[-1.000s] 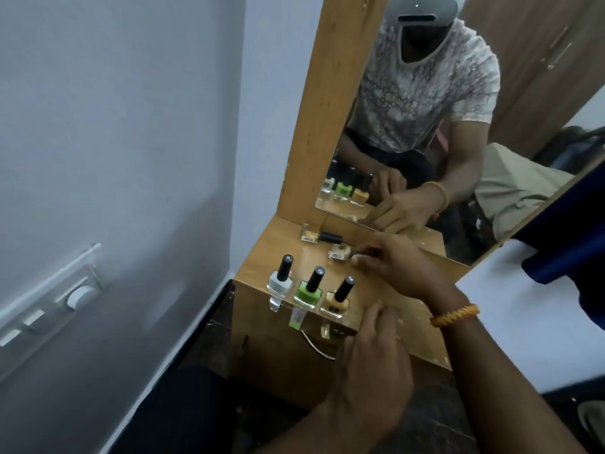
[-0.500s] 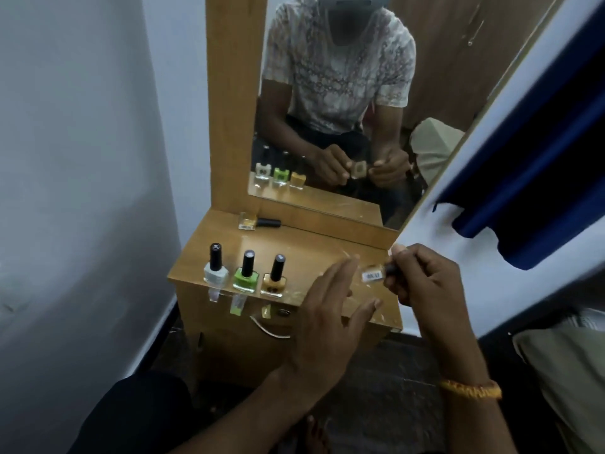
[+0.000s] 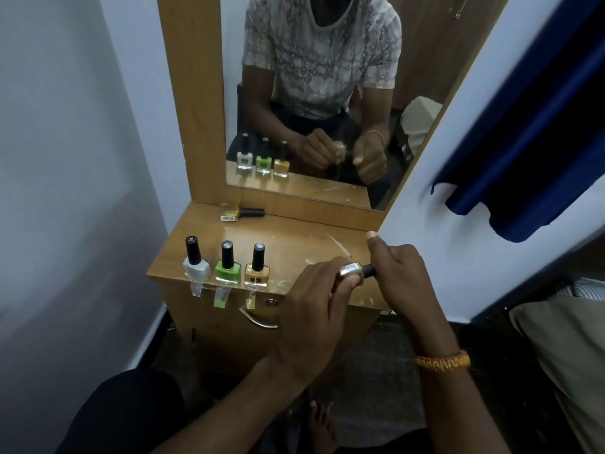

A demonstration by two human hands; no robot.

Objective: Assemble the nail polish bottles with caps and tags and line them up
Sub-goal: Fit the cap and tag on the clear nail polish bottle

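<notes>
Both my hands meet over the right part of the wooden bench (image 3: 294,247), at about four o'clock from its middle. My left hand (image 3: 314,309) has its grip wrapped round a small glass bottle (image 3: 351,271), thumb and fingers curled tight about the shiny, rounded body. The bottle lies on its side in the air, its neck pointing to three o'clock. My right hand (image 3: 401,276) pinches the slim black cap (image 3: 369,271) at that neck, fingers folded over it, forefinger stuck out towards twelve o'clock. Whether the cap is fully seated, I can't tell. A braided orange thread band (image 3: 442,361) sits on my right wrist.

Along the bench's front edge, at eight o'clock, three finished bottles stand upright in a row, each square-shouldered with a tall black cap: a pale grey bottle (image 3: 196,265), a green bottle (image 3: 227,269) just beside it, then a tan bottle (image 3: 257,272). Clear plastic tags (image 3: 220,298) hang from under them over the edge, each tipped with its colour.

At eleven o'clock, against the base of the mirror (image 3: 311,93), a yellow bottle (image 3: 230,212) lies flat with its black cap pointing to three o'clock. The bench top is smooth laminate, scuffed with pale streaks. A curved metal handle (image 3: 257,321) shows on the front below.
</notes>
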